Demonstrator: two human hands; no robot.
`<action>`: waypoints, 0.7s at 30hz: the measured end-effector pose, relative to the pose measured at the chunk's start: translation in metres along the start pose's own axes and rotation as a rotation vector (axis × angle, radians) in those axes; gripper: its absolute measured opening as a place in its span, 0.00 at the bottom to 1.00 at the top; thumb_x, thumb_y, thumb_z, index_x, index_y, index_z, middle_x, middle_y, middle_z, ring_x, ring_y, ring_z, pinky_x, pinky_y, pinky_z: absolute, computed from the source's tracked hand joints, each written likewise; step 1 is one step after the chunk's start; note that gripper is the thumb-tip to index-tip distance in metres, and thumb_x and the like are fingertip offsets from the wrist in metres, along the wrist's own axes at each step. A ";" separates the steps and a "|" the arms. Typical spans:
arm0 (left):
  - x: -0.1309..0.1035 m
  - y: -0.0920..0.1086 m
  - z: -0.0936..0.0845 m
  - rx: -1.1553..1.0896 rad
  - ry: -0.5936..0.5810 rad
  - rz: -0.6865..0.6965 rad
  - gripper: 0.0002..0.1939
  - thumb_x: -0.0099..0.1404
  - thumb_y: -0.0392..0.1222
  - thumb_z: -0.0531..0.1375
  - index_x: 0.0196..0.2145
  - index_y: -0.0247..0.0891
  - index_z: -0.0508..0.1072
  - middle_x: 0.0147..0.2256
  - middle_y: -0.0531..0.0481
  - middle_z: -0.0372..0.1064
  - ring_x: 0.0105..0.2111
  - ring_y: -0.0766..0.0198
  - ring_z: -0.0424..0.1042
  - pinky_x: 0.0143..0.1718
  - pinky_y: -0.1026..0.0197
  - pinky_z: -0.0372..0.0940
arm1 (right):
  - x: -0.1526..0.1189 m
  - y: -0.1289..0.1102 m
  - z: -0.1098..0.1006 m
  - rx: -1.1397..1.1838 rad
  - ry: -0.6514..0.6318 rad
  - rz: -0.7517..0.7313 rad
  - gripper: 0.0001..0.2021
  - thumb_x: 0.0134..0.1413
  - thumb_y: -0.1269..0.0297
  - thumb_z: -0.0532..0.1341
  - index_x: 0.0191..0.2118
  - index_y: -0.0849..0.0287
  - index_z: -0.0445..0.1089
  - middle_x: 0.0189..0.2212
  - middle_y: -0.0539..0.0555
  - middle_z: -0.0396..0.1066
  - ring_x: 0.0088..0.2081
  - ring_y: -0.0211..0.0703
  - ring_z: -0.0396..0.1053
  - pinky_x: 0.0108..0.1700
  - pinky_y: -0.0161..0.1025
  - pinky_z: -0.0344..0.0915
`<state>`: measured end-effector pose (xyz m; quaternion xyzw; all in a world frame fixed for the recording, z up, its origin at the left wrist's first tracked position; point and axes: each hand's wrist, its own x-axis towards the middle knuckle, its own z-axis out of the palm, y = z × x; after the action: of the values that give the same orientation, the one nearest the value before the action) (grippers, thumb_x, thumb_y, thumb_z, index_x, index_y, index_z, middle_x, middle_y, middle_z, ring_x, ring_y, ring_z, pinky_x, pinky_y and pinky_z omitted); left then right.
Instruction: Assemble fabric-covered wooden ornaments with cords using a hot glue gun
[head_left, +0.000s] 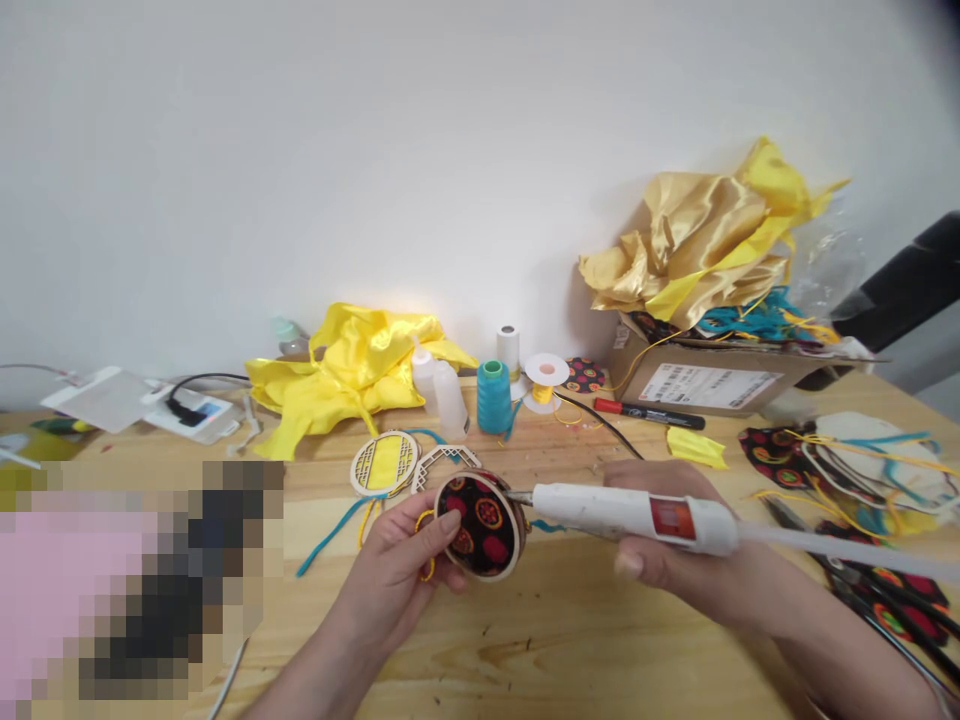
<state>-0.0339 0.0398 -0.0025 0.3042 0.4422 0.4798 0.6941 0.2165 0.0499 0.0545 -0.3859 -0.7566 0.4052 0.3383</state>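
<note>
Pinched between the thumb and fingers of my left hand [412, 550] is a round, dark patterned fabric piece [491, 530] with a pale rim, tilted up above the table. My right hand [675, 560] is wrapped round a white glue gun [600, 507], whose metal nozzle points left and meets the right upper edge of the round piece. A glue stick [825, 545] sticks out of the gun's back end. Just behind the round piece lie a lattice ring with yellow fabric [384, 463] and a pale lattice frame [442, 460].
Yellow fabric [352, 370], white bottles [450, 398], a teal thread spool [493, 398] and a red-black marker [649, 413] line the back. A cardboard box [697, 380] holds fabrics. Scissors [832, 565] and scraps lie right; a pixelated area covers the lower left.
</note>
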 end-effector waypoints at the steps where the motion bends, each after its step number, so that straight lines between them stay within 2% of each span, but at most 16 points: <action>1: 0.000 0.000 0.000 0.001 -0.003 0.000 0.11 0.52 0.39 0.68 0.34 0.34 0.77 0.24 0.49 0.76 0.18 0.69 0.70 0.14 0.72 0.65 | 0.000 0.000 0.000 -0.064 0.014 -0.045 0.25 0.51 0.42 0.58 0.19 0.58 0.57 0.18 0.47 0.55 0.21 0.35 0.53 0.22 0.35 0.47; 6: 0.001 -0.001 -0.001 -0.013 -0.021 0.007 0.10 0.54 0.38 0.67 0.35 0.34 0.77 0.25 0.49 0.77 0.19 0.68 0.72 0.15 0.73 0.64 | -0.003 0.000 0.003 -0.385 0.030 -0.210 0.23 0.54 0.46 0.58 0.19 0.59 0.56 0.18 0.46 0.55 0.22 0.35 0.54 0.26 0.37 0.47; 11: 0.000 0.001 0.000 -0.042 -0.003 0.006 0.09 0.52 0.38 0.68 0.33 0.34 0.78 0.23 0.50 0.76 0.19 0.68 0.73 0.15 0.73 0.64 | -0.004 -0.001 0.006 -0.620 0.050 -0.354 0.21 0.49 0.48 0.61 0.20 0.59 0.59 0.18 0.49 0.58 0.23 0.38 0.55 0.29 0.39 0.48; 21: -0.001 0.003 0.002 -0.021 0.039 -0.002 0.13 0.50 0.39 0.70 0.34 0.33 0.77 0.25 0.47 0.76 0.19 0.66 0.72 0.15 0.71 0.64 | -0.008 0.005 0.005 -0.732 0.041 -0.347 0.20 0.45 0.46 0.63 0.21 0.58 0.59 0.20 0.48 0.57 0.25 0.38 0.53 0.34 0.41 0.50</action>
<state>-0.0335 0.0398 0.0010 0.2871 0.4507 0.4895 0.6890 0.2174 0.0435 0.0465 -0.3556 -0.8978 0.0383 0.2568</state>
